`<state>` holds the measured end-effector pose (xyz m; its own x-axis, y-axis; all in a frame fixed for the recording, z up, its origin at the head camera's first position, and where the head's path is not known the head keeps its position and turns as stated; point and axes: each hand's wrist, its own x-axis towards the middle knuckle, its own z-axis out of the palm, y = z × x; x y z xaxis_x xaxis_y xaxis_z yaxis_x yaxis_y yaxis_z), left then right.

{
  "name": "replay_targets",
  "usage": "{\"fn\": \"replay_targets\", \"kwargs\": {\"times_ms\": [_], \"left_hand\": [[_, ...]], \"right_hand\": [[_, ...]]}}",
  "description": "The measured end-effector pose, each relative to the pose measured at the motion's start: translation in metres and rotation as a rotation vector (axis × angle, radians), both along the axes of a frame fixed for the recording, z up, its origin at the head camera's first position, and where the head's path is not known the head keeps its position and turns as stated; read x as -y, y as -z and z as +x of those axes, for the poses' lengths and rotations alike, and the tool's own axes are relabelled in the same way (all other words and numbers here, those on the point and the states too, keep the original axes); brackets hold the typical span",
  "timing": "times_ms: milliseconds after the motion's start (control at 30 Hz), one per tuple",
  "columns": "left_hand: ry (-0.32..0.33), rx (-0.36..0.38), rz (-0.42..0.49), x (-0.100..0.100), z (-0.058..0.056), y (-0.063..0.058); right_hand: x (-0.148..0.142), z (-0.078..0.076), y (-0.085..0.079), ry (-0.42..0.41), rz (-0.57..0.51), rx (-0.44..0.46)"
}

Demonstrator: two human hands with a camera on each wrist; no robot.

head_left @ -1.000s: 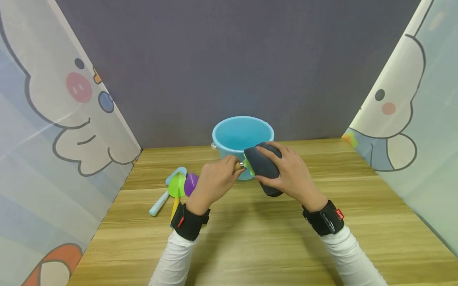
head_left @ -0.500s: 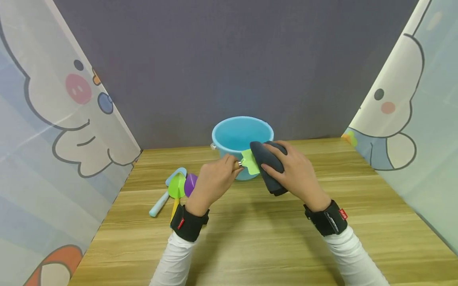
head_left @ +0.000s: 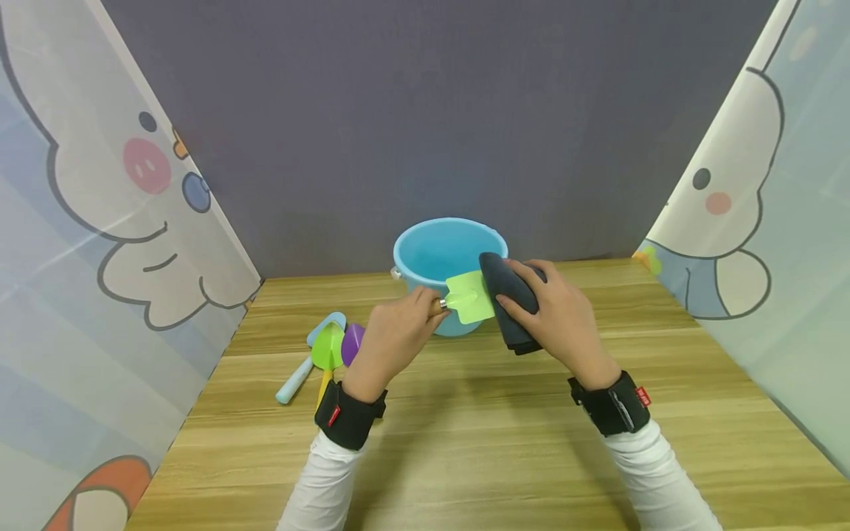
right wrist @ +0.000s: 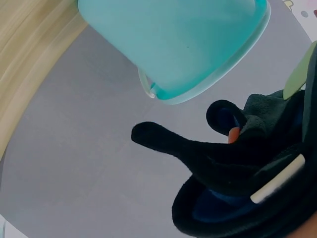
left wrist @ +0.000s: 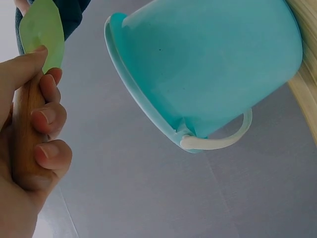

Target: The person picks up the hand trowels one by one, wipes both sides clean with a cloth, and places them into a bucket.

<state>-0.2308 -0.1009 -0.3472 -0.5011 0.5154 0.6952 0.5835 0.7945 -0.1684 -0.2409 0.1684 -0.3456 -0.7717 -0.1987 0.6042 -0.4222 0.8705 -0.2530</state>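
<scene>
now, shovel (head_left: 470, 296) tip met by dark cloth (head_left: 508, 286)

and it is held up off the table (head_left: 465, 442), its wooden handle gripped fully by the curled fingers of the left hand (head_left: 398, 328), no slack shown. its long axis is laid crosswise, pointed from that hand toward the right hand (head_left: 561, 313), so the blade's far end is found nearer the right. there, the folded cloth is pinched between thumb and fingers, its edge set right at the tip; on this meeting everything seems to be hinged. whether any of the tip is covered cannot be told.

to the container, then: the light-blue bucket (head_left: 446, 240) is stood upright just behind the blade. only bare inner wall is seen; its floor cannot be made out. off to the left, a blue-handled tool (head_left: 294, 381), a green scoop (head_left: 327, 346) and a purple piece (head_left: 352, 344) are left bunched together.
</scene>
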Motion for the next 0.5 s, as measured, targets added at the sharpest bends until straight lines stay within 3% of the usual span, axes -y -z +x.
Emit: {"fn": "replay_targets", "kwargs": {"times_ms": [267,500], "left_hand": [[0.003,0.140,0.073,-0.001,-0.001,0.000],[-0.024,0.188,0.088,0.000,-0.001,0.000]], "right_hand": [[-0.009,-0.001,-0.001,0.026,-0.067,-0.063],[-0.012,0.002,-0.008,0.033,-0.139,-0.138]]}}
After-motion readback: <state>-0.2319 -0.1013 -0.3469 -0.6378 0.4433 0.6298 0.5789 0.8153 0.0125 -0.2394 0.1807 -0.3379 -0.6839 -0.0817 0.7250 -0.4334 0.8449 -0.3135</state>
